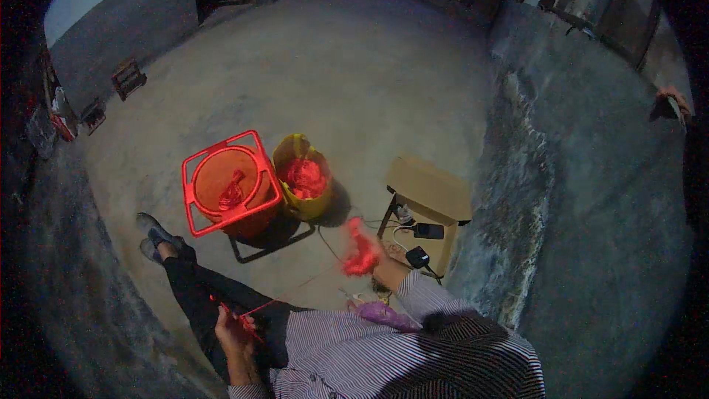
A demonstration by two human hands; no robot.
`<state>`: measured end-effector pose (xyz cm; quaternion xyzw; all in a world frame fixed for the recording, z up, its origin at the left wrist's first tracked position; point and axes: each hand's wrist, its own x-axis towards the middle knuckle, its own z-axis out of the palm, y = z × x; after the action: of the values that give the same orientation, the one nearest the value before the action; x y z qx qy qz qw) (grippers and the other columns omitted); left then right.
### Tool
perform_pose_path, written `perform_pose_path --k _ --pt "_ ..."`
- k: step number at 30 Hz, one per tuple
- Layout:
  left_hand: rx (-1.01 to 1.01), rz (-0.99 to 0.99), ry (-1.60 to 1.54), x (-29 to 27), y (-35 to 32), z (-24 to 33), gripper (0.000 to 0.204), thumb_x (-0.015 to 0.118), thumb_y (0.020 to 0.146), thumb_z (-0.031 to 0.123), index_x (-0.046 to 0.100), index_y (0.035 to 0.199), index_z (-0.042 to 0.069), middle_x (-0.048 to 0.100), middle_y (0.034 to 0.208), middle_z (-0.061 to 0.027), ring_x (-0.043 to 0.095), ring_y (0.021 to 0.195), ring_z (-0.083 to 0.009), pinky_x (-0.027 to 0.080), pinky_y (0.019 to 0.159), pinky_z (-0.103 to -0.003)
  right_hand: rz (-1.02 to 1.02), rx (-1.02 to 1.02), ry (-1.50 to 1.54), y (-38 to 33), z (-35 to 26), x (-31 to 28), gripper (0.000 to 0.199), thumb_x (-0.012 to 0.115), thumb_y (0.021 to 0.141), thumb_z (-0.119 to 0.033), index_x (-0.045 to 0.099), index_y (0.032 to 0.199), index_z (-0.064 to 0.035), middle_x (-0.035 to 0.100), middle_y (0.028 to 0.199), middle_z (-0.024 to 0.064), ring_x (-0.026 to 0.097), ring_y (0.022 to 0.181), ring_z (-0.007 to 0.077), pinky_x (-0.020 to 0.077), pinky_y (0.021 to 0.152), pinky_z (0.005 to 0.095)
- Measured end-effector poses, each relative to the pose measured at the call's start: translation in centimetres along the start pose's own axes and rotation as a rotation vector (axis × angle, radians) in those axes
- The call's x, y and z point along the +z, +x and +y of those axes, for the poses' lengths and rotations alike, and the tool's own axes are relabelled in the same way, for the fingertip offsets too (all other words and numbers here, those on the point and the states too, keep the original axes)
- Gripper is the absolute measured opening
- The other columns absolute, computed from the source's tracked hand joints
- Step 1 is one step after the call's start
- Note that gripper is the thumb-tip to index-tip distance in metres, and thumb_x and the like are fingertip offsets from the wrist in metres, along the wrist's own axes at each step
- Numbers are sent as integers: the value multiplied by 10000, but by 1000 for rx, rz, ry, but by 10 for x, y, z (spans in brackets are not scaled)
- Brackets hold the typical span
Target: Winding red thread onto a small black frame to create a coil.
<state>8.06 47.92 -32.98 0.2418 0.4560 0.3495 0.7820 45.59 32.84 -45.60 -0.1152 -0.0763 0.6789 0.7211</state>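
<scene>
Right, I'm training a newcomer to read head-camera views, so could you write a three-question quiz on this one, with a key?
1. True or false: the cardboard box stands open.
2. Which colour is the container just to the right of the red square frame? A blue, B yellow, C white.
3. Fill in the gap: a thin red strand stretches from the left grip toward the ___.

Key: 1 true; 2 B; 3 right grip.
</scene>
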Motion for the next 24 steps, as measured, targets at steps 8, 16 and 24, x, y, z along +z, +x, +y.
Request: perform_pose_path --k 8,16,24 --pt "686 118 838 15 -14 -13 142 570 859 160 528 937 49 533 951 -85 561 874 -201 471 749 -320 351 289 -355 38 75 147 419 585 851 -465 588 952 -58 607 776 81 617 660 223 526 554 403" --pt "489 -236 574 60 -66 -1 388 597 823 71 491 1190 4 531 1138 -99 532 1030 -208 405 928 -323 -136 422 -501 61 165 183 433 535 886 -495 605 911 -68 592 798 9 547 701 93 451 645 248" --pt "1191 43 1298 19 -53 67 338 607 724 45 600 1061 42 571 995 -128 567 959 -282 450 856 -350 -100 345 -954 103 121 186 245 549 889 -289 672 868 -78 503 667 -39 430 609 39 396 570 213"
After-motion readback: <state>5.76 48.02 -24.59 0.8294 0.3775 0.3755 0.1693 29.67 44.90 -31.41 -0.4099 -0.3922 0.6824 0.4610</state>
